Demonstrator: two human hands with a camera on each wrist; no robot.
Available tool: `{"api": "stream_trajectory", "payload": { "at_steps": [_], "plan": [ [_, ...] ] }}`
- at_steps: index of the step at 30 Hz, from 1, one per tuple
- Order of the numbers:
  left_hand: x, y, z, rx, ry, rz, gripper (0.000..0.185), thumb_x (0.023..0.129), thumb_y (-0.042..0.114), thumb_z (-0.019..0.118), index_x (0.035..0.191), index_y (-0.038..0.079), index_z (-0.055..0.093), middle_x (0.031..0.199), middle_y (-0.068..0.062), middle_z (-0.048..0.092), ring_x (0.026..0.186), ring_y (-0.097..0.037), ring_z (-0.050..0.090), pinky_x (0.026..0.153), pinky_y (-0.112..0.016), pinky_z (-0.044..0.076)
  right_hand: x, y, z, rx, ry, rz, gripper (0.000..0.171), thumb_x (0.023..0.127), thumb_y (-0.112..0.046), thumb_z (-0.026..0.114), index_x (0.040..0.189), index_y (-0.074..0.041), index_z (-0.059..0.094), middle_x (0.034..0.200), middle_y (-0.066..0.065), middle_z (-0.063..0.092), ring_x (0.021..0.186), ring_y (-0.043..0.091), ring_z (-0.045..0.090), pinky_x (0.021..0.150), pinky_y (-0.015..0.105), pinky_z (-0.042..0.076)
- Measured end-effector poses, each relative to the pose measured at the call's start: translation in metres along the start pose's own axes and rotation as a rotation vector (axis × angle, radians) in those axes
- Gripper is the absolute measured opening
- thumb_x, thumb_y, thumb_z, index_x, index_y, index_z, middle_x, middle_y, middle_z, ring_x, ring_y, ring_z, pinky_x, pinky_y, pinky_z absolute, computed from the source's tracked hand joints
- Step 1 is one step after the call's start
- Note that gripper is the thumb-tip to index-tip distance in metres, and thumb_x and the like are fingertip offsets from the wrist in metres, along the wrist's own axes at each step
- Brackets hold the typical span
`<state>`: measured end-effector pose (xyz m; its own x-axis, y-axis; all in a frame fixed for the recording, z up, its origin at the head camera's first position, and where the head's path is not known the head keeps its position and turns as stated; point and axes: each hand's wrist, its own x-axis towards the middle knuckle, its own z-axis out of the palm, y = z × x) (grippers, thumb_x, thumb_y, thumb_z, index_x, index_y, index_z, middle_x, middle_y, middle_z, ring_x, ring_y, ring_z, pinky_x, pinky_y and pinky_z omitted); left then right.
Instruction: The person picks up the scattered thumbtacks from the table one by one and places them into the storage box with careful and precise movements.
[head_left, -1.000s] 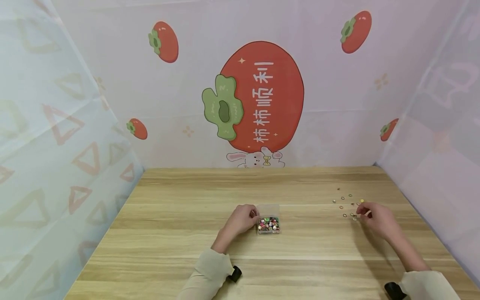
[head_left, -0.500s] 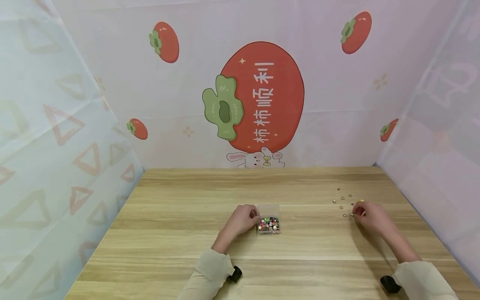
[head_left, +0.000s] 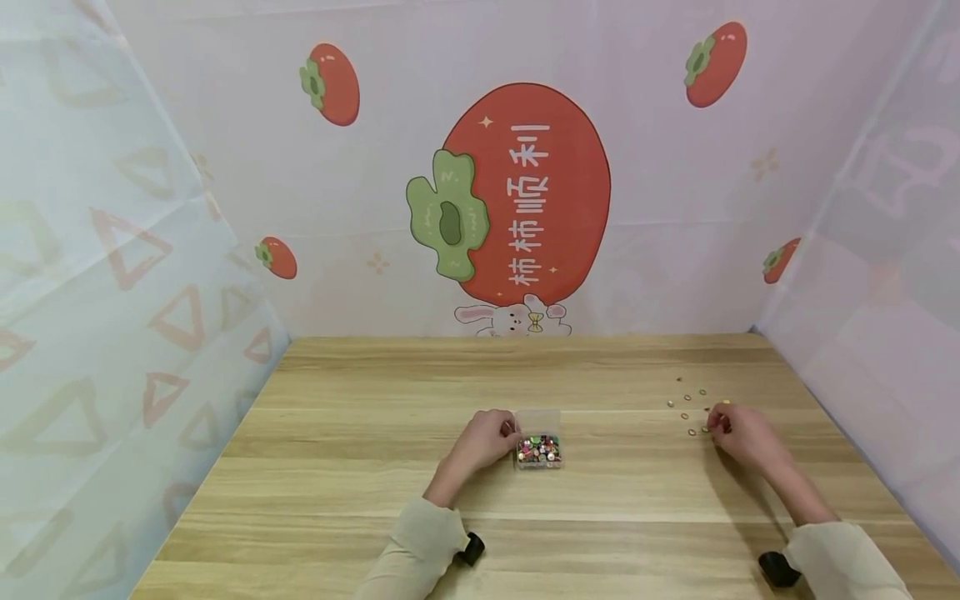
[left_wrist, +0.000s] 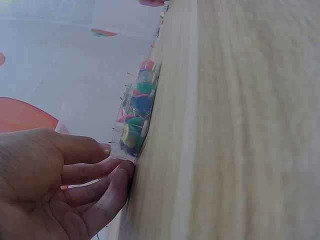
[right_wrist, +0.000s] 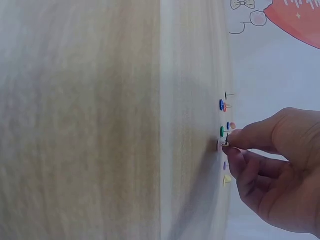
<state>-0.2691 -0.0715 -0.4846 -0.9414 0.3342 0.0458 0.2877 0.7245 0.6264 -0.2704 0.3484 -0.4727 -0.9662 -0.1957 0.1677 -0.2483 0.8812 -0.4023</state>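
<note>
box [head_left: 540, 466], small and clear, sat open on the wood-grain table [head_left: 360, 500], left of the loose tacks and well apart from them. its lid [head_left: 538, 422] was folded back on the far side. inside: a crowded heap of coloured thumbtacks [head_left: 537, 450], several pins poking up past the rim in the left-wrist view.

left hand [head_left: 486, 439]: fingers curled, tips pinching the left end of the box.

right hand [right_wrist: 280, 172]: over the table's right side, thumb and finger pressed together at the tips, pinching the pin of a pinkish thumbtack [right_wrist: 219, 146]. could not tell whether its head was touching the table.

loose tacks near the right hand: green tack [right_wrist: 222, 131], just beside the fingertips; blue tack [right_wrist: 221, 105], next to a reddish one, pins up; yellow tack [right_wrist: 227, 179], on the opposite side of the fingertips from the blue one.

backdrop [head_left: 660, 275]: pale cloth, printed with a large red fruit [head_left: 562, 200].
</note>
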Motion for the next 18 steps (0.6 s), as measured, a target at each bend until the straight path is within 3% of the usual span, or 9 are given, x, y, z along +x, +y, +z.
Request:
{"api": "stream_trajectory", "payload": {
  "at_steps": [7,18],
  "plan": [
    [0.0009,-0.0016,0.0013,0.009,0.000,-0.011,0.012,0.094,0.022,0.068,0.085,0.014,0.066,0.084,-0.001,0.070,0.074,-0.009,0.060,0.066,-0.025,0.048,0.0005,-0.0019,-0.0009,-0.018,0.006,-0.002,0.007,0.077,0.006,0.063,0.081,0.002,0.066,0.075,0.009,0.066,0.067,0.017,0.053,0.060,0.029,0.042],
    [0.0003,0.0004,0.0015,0.018,0.010,0.000,0.013,0.093,0.019,0.069,0.083,0.013,0.065,0.079,0.000,0.067,0.068,-0.009,0.055,0.061,-0.024,0.045,-0.0023,-0.0025,0.0018,-0.021,0.021,0.009,0.014,0.078,0.009,0.058,0.081,0.000,0.067,0.077,0.012,0.069,0.068,0.020,0.059,0.061,0.037,0.047]
  ]
}}
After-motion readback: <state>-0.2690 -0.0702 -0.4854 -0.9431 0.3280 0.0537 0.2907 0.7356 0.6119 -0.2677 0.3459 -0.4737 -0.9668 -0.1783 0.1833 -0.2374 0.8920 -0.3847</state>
